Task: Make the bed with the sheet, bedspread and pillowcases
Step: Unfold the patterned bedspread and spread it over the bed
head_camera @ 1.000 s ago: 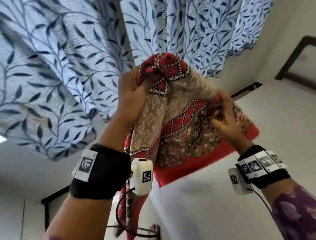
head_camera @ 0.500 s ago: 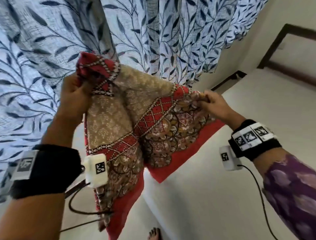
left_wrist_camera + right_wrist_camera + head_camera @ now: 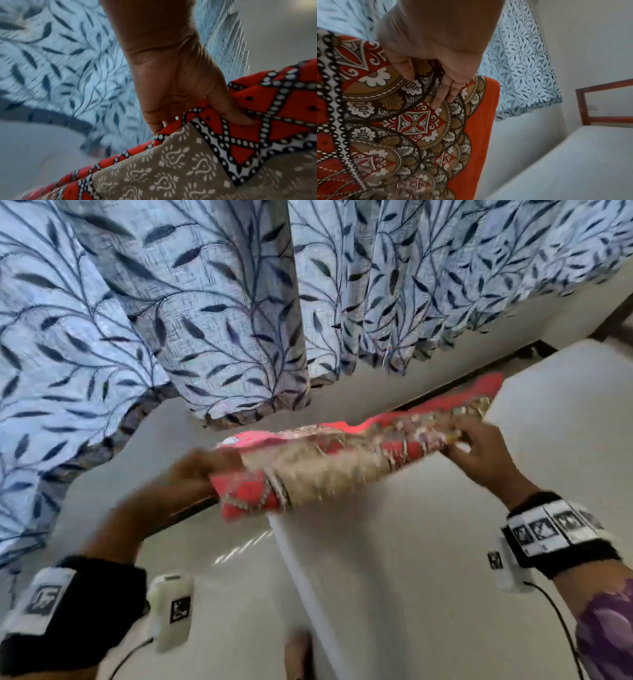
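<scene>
A red and beige patterned cloth (image 3: pixel 329 467) stretches between both hands, blurred by motion, over the edge of a bare white mattress (image 3: pixel 428 559). My left hand (image 3: pixel 202 470) grips its left end; in the left wrist view the fingers (image 3: pixel 229 108) curl into the red diamond border of the cloth (image 3: pixel 188 169). My right hand (image 3: pixel 479 446) holds the right end; in the right wrist view its fingers (image 3: pixel 443 93) lie along the medallion-print cloth (image 3: pixel 412 121) with the thumb (image 3: pixel 406 70) pressed on it.
A blue leaf-print curtain (image 3: pixel 205 302) hangs just behind the cloth against a pale wall (image 3: pixel 376 392). A wooden headboard frame (image 3: pixel 604 102) stands at the far right of the mattress (image 3: pixel 573 162). A bare foot (image 3: pixel 298 652) shows on the floor beside the bed.
Both hands have swung the cloth down from a raised, hanging spread to a low, flattened sweep over the mattress edge. The hands have moved further apart.
</scene>
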